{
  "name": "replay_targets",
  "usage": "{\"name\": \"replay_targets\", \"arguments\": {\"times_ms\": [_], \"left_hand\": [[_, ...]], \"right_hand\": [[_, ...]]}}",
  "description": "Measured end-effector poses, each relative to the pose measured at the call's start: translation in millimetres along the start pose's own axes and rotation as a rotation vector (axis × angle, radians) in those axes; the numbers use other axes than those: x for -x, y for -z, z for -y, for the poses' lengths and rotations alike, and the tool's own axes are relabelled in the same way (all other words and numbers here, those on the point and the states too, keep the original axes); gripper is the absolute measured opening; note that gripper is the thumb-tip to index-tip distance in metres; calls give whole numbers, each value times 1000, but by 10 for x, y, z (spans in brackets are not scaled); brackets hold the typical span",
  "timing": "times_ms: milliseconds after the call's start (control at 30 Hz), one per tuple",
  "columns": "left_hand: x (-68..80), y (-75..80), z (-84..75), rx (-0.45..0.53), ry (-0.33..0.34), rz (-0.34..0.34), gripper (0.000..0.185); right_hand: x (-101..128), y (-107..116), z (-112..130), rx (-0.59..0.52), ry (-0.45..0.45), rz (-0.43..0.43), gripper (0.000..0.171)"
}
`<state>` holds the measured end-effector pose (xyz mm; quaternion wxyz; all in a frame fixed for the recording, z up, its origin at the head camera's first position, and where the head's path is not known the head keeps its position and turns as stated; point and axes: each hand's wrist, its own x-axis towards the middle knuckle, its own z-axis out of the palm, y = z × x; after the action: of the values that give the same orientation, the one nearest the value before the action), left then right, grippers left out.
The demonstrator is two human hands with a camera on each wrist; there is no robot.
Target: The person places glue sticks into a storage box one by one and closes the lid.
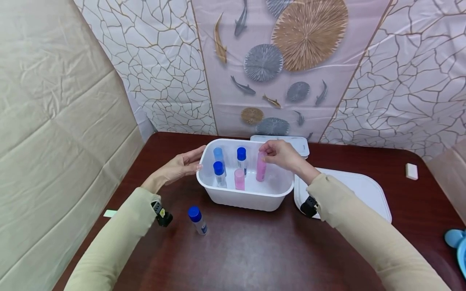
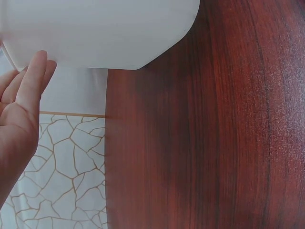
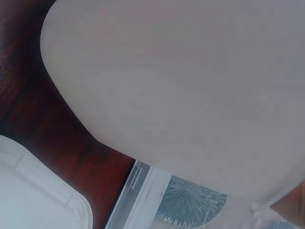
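Observation:
A white plastic tub [image 1: 246, 197] stands on the dark red table [image 1: 247, 250]. Inside it stand three blue-capped bottles [image 1: 219, 173] and two pink bottles [image 1: 239, 179]. My right hand [image 1: 280, 154] pinches the top of the taller pink bottle [image 1: 261, 169] inside the tub. My left hand [image 1: 183, 165] rests with straight fingers against the tub's left wall; the left wrist view shows those fingers [image 2: 29, 83] at the tub's [image 2: 95, 28] side. The right wrist view shows only the tub's underside [image 3: 190, 95]. Another blue-capped bottle [image 1: 198, 220] lies on the table in front of the tub.
A white lid [image 1: 358, 188] lies flat to the right of the tub, a second white container [image 1: 296, 142] behind it. A small white block [image 1: 411, 171] sits far right, a blue object [image 1: 458, 242] at the right edge, a pale slip [image 1: 109, 213] at left.

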<state>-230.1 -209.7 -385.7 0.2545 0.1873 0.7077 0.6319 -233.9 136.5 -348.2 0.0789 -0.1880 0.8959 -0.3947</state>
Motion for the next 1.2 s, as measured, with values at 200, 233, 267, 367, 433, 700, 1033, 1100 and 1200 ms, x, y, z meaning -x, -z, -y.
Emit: {"name": "replay_targets", "arguments": {"times_ms": [200,233,267,367,433,700,1033,1100,1200], "left_hand": [[11,-9,-16,-8,6,-4,69],[10,-10,-17,-6,7,-4,69],[9,-9,-17,-5,8,-4,69],[5,-11,-17,4,5,-1,69],[3,-11,-16,6,4,-1,69],[8,-4,-23,4,2,3,69],[9,7,-20,-4,18,-13,69],[8,5,-16,-3,19,-16,69],[3,3,-4,7,9,-6,68]], "right_hand": [[-1,4,20,4,-16,18,25],[-1,5,20,0,-22,21,26],[1,5,16,1,-21,25,27],[2,11,13,-12,-26,30,32],[8,17,14,-19,-19,29,34],[125,95,78,-46,21,-88,35],[411,-185,529,-487,194,-85,31],[461,-339,616,-540,216,-19,31],[522,-599,706,-601,262,96,33]]}}
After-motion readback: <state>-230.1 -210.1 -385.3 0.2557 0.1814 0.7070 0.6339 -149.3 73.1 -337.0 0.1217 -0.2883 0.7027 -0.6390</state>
